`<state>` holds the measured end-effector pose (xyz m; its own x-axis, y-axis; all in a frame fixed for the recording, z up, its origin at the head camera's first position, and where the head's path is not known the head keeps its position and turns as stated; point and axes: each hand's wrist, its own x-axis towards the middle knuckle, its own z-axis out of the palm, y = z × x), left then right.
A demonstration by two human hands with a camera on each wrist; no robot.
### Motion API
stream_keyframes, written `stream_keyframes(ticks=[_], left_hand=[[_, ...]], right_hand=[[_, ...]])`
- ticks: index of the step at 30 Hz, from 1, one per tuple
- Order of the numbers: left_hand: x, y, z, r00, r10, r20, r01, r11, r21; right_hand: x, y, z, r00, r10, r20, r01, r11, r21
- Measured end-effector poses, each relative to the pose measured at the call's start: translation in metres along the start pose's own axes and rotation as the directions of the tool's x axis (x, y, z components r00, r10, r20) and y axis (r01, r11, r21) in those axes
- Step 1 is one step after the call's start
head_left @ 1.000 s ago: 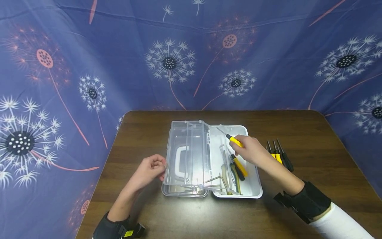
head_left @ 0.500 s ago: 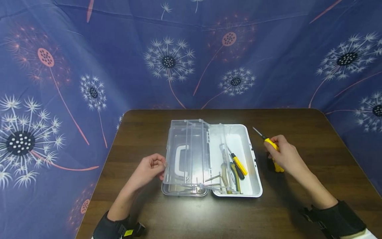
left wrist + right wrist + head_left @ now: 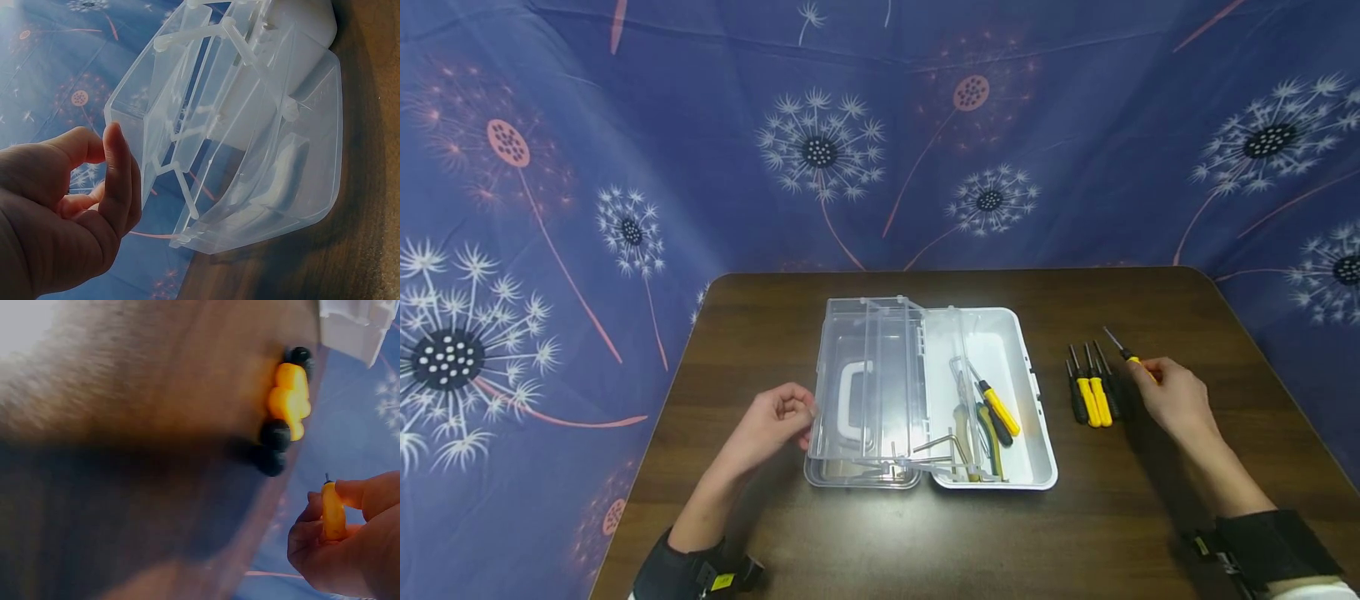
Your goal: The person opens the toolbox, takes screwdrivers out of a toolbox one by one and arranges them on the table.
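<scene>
My left hand (image 3: 775,421) stays at the left edge of the clear plastic tray (image 3: 842,333) of an open toolbox, its curled fingers and thumb at the rim. In the left wrist view, a fingertip overlaps the tray's corner. To the right, my right hand (image 3: 1176,396) grips a screwdriver (image 3: 333,511) by its yellow handle, shaft pointing away from me. Just left of that hand lies a row of several screwdrivers (image 3: 1093,400) with yellow or black handles. The toolbox's white base (image 3: 1037,450) holds another yellow-handled screwdriver (image 3: 1000,410), pliers (image 3: 988,437) and hex keys (image 3: 951,446).
The toolbox's clear lid (image 3: 816,475), with a white carry handle (image 3: 847,400), lies under the raised tray. All of this stands on a brown wooden table (image 3: 752,333). A blue dandelion-print cloth (image 3: 880,167) hangs behind the table.
My right hand has carried the yellow-handled screwdriver out from above the white base, rightward past the row of screwdrivers. My left hand has stayed at the tray.
</scene>
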<state>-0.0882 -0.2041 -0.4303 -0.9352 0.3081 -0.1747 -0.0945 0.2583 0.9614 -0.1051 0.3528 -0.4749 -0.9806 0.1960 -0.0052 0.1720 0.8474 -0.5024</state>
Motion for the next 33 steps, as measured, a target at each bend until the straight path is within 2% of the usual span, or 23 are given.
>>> stream_keyframes(ticks=[3, 7, 16, 33], left_hand=[[0.0, -0.001, 0.0, 1.0, -0.003, -0.003, 0.003, 1.0, 0.001], [0.0, -0.003, 0.0, 1.0, -0.007, 0.002, 0.007, 1.0, -0.001], [0.002, -0.003, -0.001, 1.0, -0.001, 0.001, 0.001, 1.0, 0.009], [0.001, 0.0, 0.0, 1.0, -0.008, 0.002, 0.008, 1.0, 0.002]], right_hand=[[0.002, 0.009, 0.005, 0.998, 0.058, 0.026, -0.058, 0.998, -0.002], [0.005, 0.017, 0.012, 0.995, 0.089, 0.038, -0.088, 0.996, -0.023], [0.009, 0.023, 0.019, 0.995, 0.082, 0.059, -0.078, 0.994, -0.075], [0.009, 0.02, 0.019, 0.986, 0.133, 0.096, -0.13, 0.991, -0.041]])
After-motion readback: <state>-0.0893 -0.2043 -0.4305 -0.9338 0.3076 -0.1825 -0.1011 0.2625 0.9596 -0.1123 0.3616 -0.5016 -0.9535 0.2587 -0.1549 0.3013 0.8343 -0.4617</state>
